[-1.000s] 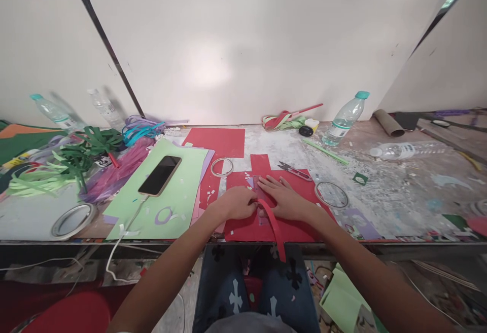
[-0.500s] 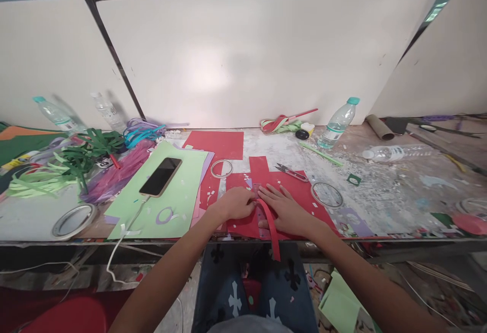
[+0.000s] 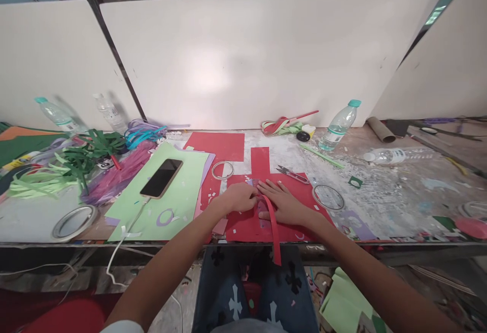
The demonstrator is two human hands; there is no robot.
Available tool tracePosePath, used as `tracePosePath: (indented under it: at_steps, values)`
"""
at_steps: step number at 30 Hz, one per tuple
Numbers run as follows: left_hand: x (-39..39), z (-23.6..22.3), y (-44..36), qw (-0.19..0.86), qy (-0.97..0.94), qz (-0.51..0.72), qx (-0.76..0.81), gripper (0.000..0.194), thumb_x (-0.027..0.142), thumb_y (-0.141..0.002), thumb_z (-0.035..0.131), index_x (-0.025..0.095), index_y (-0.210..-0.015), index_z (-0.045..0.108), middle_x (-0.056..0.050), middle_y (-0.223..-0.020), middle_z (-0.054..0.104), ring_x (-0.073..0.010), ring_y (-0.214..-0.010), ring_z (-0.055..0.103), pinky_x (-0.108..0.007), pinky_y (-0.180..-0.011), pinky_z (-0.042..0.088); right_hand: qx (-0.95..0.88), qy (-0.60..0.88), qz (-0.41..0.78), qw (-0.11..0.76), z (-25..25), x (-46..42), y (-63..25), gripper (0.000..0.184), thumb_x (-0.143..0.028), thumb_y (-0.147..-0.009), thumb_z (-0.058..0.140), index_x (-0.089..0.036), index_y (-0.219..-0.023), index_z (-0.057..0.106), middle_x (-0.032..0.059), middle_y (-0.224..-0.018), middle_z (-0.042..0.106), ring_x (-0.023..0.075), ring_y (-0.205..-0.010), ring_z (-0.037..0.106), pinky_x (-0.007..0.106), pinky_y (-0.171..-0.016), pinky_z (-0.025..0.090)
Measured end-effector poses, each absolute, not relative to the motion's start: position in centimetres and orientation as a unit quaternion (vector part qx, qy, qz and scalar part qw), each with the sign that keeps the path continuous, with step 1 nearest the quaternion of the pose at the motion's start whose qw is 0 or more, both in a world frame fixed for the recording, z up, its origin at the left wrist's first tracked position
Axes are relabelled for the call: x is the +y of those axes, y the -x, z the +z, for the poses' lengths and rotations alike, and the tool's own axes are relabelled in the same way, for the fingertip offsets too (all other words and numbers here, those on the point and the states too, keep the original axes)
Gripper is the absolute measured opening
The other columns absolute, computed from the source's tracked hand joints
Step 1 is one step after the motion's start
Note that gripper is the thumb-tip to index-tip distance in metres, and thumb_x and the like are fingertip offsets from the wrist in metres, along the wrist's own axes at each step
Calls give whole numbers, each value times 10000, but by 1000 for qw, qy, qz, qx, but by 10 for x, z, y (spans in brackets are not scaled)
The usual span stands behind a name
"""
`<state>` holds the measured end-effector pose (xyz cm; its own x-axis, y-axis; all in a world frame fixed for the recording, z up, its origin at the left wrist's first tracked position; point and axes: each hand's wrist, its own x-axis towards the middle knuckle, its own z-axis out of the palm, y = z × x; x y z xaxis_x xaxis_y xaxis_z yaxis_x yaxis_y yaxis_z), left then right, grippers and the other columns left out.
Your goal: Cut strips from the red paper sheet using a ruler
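My left hand [image 3: 242,197] is closed, with its fingertips pinched at the upper end of a narrow red paper strip [image 3: 274,236]. That strip curls over and hangs past the table's front edge. Fingers spread, my right hand [image 3: 285,205] lies flat on a translucent purple ruler [image 3: 264,223], mostly covered by the hands. Under both hands is a red paper sheet [image 3: 243,226]. A wider red paper piece [image 3: 260,160] reaches out beyond the fingertips. Thread snips [image 3: 292,175] rest on the red sheet beyond my right hand.
Tape rolls [image 3: 327,197] lie to either side. At left, a phone [image 3: 162,178] with a cable rests on light green paper [image 3: 182,206]. A water bottle [image 3: 340,125] stands at back right; another bottle [image 3: 395,154] lies down. A white board [image 3: 266,59] rises behind the table.
The wider red piece reaches slightly farther from me past my fingers. The loose red strip hangs in a slightly straighter curve. Both hands keep nearly the same place.
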<state>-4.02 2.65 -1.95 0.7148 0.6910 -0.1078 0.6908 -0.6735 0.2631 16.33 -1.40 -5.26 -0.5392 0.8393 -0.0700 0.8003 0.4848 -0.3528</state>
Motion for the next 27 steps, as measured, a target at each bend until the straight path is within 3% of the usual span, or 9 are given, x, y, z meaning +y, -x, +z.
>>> tracePosePath:
  at_steps: [5,10,27]
  values:
    - [39,-27,36,123,-905,28,406,277,274,-901,404,192,-786,642,-68,-823,685,-218,-748,632,-284,-609,419,-859,484,156,57,-53,8,-168,836,-638,-853,446,-225,-1533,187,52,-1583,164,287,-1456,91,512,-1167,75]
    - [40,-31,39,116,-903,46,412,277,330,-915,424,196,-820,647,-65,-816,682,-221,-759,631,-286,-616,421,-861,483,152,55,-51,9,-169,905,-706,-813,452,-203,-1527,218,83,-1578,177,308,-1454,90,535,-1162,58]
    - [41,-38,40,111,-903,80,408,266,312,-909,438,200,-751,621,-42,-765,674,-203,-706,618,-270,-566,368,-860,494,118,43,-48,-32,-161,874,-650,-845,432,-166,-1533,192,83,-1576,174,290,-1457,87,521,-1176,61]
